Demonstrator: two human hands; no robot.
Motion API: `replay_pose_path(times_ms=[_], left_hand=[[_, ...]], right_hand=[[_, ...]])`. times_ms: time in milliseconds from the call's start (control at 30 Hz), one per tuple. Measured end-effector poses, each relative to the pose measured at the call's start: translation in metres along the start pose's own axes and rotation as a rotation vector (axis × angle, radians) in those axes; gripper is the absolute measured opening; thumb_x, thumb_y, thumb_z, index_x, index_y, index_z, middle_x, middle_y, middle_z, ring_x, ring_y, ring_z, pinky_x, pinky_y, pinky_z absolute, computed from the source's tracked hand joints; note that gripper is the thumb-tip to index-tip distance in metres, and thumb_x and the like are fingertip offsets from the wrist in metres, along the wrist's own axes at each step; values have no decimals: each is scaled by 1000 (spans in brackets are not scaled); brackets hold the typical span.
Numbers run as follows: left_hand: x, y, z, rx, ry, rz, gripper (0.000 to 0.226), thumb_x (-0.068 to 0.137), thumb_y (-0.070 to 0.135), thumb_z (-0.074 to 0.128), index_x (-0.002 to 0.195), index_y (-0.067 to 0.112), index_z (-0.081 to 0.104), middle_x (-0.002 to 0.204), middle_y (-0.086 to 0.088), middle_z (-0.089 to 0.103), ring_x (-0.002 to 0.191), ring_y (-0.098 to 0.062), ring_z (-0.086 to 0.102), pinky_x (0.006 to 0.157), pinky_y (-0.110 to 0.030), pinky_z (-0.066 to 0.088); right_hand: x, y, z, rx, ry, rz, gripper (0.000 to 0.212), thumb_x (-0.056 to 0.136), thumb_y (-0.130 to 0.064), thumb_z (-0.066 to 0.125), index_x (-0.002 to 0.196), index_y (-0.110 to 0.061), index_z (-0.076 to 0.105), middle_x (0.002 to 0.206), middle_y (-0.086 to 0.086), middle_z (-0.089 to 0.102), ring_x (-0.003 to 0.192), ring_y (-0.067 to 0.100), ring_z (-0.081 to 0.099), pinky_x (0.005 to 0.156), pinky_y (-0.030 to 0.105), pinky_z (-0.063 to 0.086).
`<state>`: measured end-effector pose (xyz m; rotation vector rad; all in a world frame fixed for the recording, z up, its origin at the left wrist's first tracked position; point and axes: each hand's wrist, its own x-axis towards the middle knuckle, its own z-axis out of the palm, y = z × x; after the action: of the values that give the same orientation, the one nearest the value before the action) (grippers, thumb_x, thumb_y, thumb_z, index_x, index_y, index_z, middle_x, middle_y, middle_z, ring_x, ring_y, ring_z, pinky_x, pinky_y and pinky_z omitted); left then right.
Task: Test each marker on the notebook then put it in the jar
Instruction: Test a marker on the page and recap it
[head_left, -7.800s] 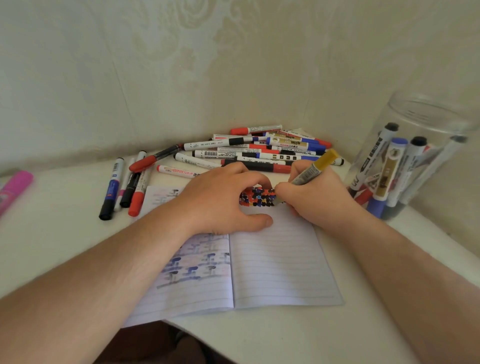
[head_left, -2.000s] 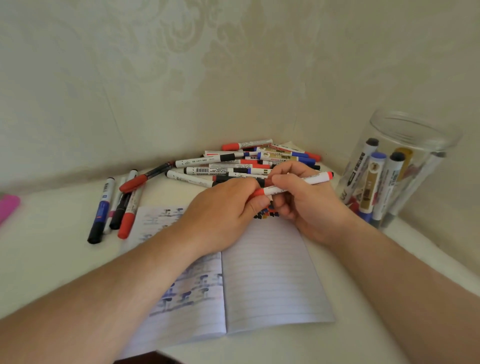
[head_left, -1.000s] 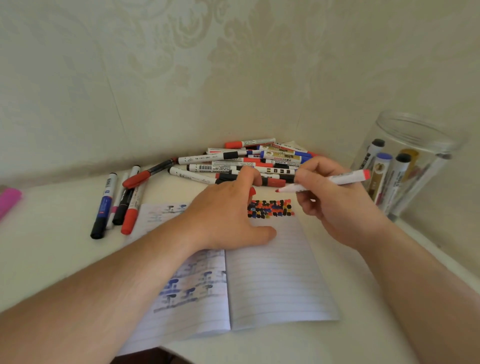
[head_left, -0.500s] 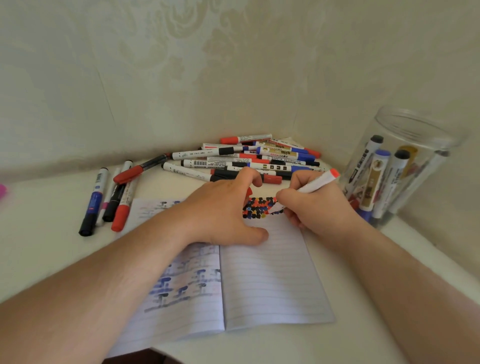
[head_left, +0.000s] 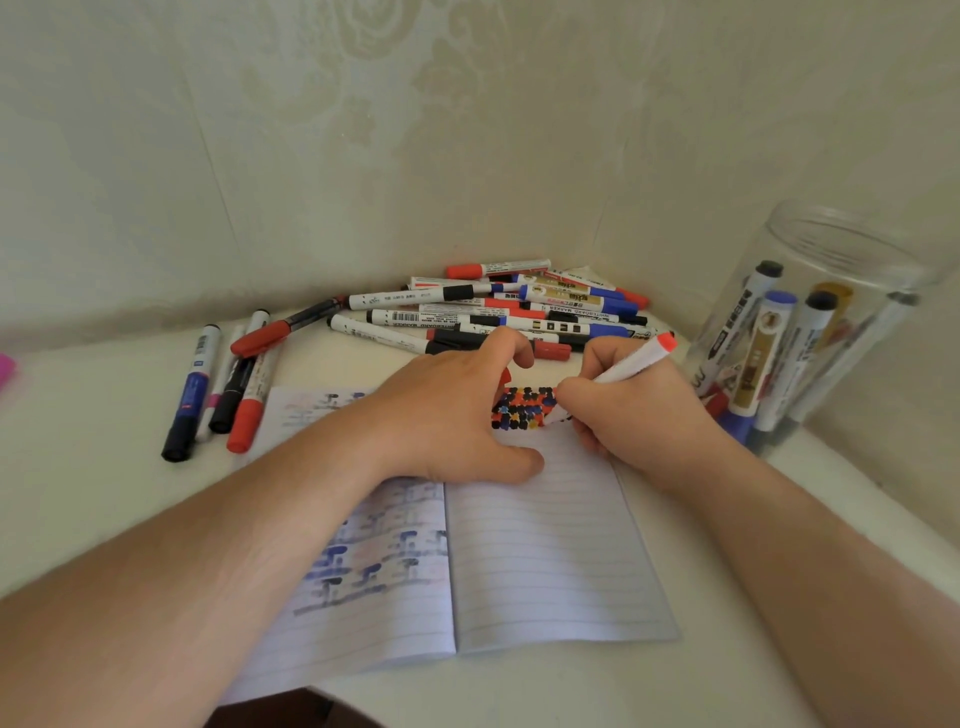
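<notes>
— Red end, white barrel: that marker (head_left: 631, 362) is pinched in the right hand (head_left: 641, 415) like a pen, fingers curled round the lower barrel, tip down on the notebook (head_left: 545, 551) at the edge of the patch of dots (head_left: 523, 408).

— And the left hand (head_left: 457, 415)?

— Pressing the page flat, thumb out along the paper. There's a bit of red (head_left: 505, 375) under its fingers, a cap I'd guess, but whether it's gripped I cannot tell.

— Will the marker be awkward to move?

— I doubt it. Light, stiff, smooth plastic; a bit slippery, so taking it mid-barrel seems wise. Uncapped, the tip could smear whatever it touches.

— Where does it go?

— The jar (head_left: 831, 322), just beside the right hand. Clear, round, open-topped, with several markers already standing tilted inside. It may be light enough to tip if knocked.

— Much left?

— Plenty, judging by the pile (head_left: 493, 312) in the corner beyond the notebook and the few (head_left: 223, 384) lying to the left. The paper is thin, lined and soft; ink shows faintly through the left page.
</notes>
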<state>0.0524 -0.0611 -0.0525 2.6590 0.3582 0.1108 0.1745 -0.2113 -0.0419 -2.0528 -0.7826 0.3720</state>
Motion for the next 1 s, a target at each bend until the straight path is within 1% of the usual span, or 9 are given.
replay_pose_path(times_ms=[100,200,400,500,600,733,867,933,1000], left_hand=[[-1,0,0,6,-2,4,81,68,66,77,128,47,26,110,13,56,108,-14,59,91,-41,52],[-1,2,-1,9,-5,8,80,69,65,77,128,46,26,106,13,56,108,-15,59,91,-41,51],[-2,3,-2,18,-10,7,81,70,65,77,129,46,25,109,11,58,107,-14,59,90,-41,52],[-2,3,-2,16,-10,3,81,69,65,77,129,46,25,110,12,58,108,-14,59,91,-41,52],[-3,4,-3,17,-16,-1,81,70,65,77,129,46,25,104,14,57,109,-15,59,89,-41,52],[-4,5,-4,9,-17,-12,80,69,65,77,128,46,26,109,13,57,111,-15,58,91,-40,52],[-5,7,-5,13,-23,-9,80,70,65,77,128,47,25,107,15,56,110,-14,58,91,-40,52],[-5,7,-5,9,-26,-10,80,70,65,77,128,47,25,105,16,56,110,-14,58,91,-41,52],[-5,7,-5,13,-21,-5,79,71,64,77,128,46,26,101,17,54,108,-13,58,89,-39,51]], right_hand=[[1,1,0,-15,19,-13,19,86,-11,70,73,-11,56,60,11,67,46,14,58,47,30,47],[1,2,-2,22,13,4,19,87,-10,69,73,-10,56,60,9,67,47,15,58,47,29,47],[0,0,-1,4,-13,0,21,86,-10,70,71,-12,55,56,5,65,45,14,57,48,28,47],[0,1,-1,21,6,-2,22,86,-9,68,70,-12,53,57,7,64,46,14,56,46,28,45],[1,2,-3,64,11,10,23,88,-9,69,70,-13,54,59,8,66,48,15,60,47,30,49],[-1,0,-2,8,-7,-15,21,87,-9,69,72,-11,54,63,15,68,47,14,60,47,30,50],[-1,1,-3,39,-13,17,23,87,-9,68,71,-12,53,58,8,65,47,14,58,46,28,47],[1,2,-3,65,7,22,23,88,-8,67,71,-13,52,60,11,66,48,15,59,46,28,48],[2,3,-3,41,8,17,21,87,-10,68,72,-12,53,63,15,68,48,14,59,47,29,49]])
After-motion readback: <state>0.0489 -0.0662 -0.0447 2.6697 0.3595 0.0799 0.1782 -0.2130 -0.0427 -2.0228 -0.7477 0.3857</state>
